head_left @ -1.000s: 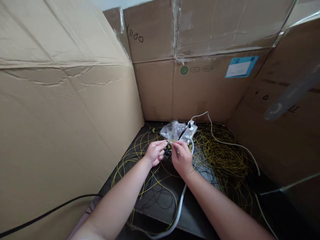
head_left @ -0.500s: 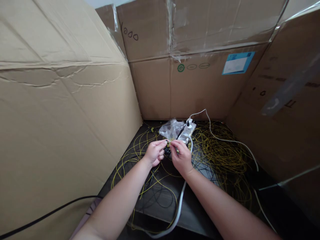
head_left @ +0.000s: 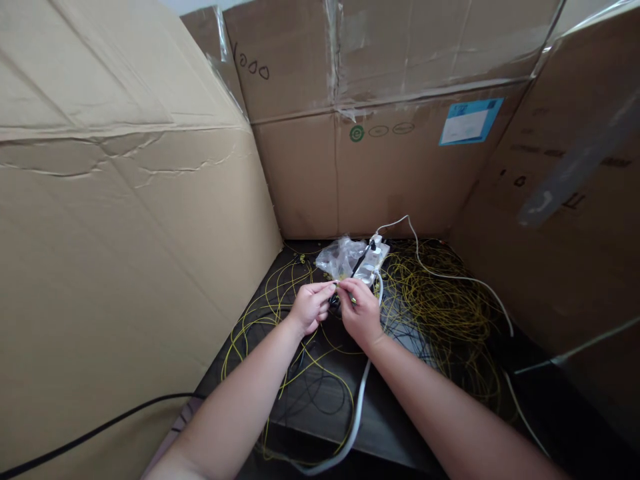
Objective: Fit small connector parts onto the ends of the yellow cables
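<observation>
My left hand [head_left: 311, 306] and my right hand [head_left: 359, 311] meet over a dark table [head_left: 325, 400], both pinched on a small connector on the end of a thin yellow cable [head_left: 338, 285]. The fingertips of both hands nearly touch. Just beyond them lie a crumpled clear plastic bag [head_left: 340, 257] and a white power strip [head_left: 374, 261] with a black plug in it. Thin yellow cables [head_left: 440, 307] lie in loose tangles all over the table.
Tall cardboard walls [head_left: 125, 233] close in the table on the left, back and right. A white cord [head_left: 357, 413] runs from the power strip toward me. A black cable [head_left: 100, 427] crosses the lower left. Dark cable loops lie under my forearms.
My hands stay pinched together on the connector. The view has drifted slightly, so everything sits a little lower-left than before.
</observation>
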Motion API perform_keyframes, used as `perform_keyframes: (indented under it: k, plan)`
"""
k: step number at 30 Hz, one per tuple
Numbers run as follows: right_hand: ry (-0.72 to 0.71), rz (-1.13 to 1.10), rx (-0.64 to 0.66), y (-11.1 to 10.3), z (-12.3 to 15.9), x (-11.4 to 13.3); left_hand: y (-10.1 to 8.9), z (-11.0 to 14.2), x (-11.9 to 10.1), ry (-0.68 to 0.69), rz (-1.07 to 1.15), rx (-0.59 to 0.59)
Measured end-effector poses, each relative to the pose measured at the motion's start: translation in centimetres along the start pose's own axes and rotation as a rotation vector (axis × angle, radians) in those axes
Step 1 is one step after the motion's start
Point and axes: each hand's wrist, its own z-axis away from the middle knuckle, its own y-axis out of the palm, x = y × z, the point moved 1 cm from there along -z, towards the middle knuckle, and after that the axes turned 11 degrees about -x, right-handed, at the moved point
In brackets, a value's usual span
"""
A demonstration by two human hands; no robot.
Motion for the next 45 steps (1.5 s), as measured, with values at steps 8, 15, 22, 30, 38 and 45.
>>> perform_keyframes:
  k: [8,15,22,30,38,45]
  plan:
    - [0.009,0.002,0.020,-0.2,-0.2,0.1,-0.2,0.0,0.1,0.122,-0.039,-0.004]
    - [0.040,-0.014,0.029,-0.3,-0.2,0.0,-0.2,-0.2,0.2,0.277,-0.176,-0.030]
    - [0.049,-0.021,0.044,-0.5,-0.2,0.2,0.0,0.5,-1.0,0.434,-0.391,-0.095]
    - [0.083,-0.066,0.060,-0.6,-0.2,0.1,-0.1,0.8,-1.5,0.700,-0.612,-0.011]
    - [0.209,-0.156,0.085,-0.8,-0.4,0.0,0.0,1.0,-1.4,0.706,-0.605,0.002]
    - [0.493,-0.334,0.075,-0.5,0.1,-0.3,0.0,1.1,-1.4,0.709,-0.621,0.022]
